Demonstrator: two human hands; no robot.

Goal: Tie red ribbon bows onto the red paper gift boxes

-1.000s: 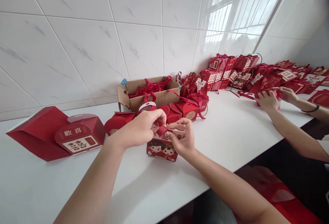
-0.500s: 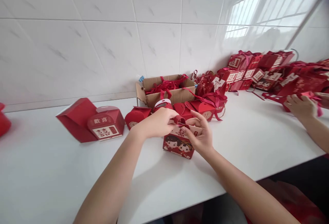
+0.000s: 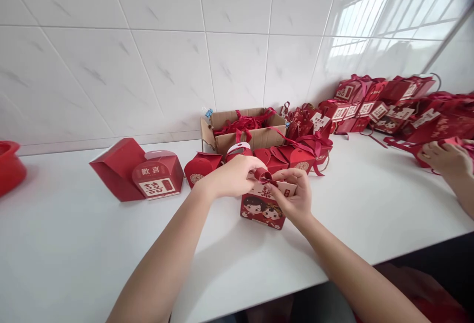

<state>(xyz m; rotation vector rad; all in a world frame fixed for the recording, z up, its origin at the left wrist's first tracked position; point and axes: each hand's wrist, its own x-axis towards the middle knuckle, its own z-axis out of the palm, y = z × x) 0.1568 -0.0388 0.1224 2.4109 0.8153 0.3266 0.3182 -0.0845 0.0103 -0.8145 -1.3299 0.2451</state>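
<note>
A small red gift box (image 3: 262, 210) with two cartoon faces and a pale printed band stands upright on the white table. At its top a dark red ribbon (image 3: 263, 175) forms a loop. My left hand (image 3: 237, 175) pinches this ribbon from the left, its fingertips partly hidden behind the loop. On the other side my right hand (image 3: 296, 194) has thumb and fingers closed on the ribbon at the box's top edge. Just behind my hands sit several red boxes (image 3: 202, 167), one with a white-rimmed top (image 3: 239, 149).
A cardboard carton (image 3: 246, 138) of red ribbons stands by the tiled wall. Two red boxes (image 3: 157, 177) are at left, beyond them a red plastic container (image 3: 9, 167). Stacked ribboned boxes (image 3: 355, 103) fill the back right. Another person's hand (image 3: 446, 157) works at far right.
The view has swung slightly left, so everything sits further right. My right hand's fingers have curled in closer to the ribbon; my left hand keeps its pinch.
</note>
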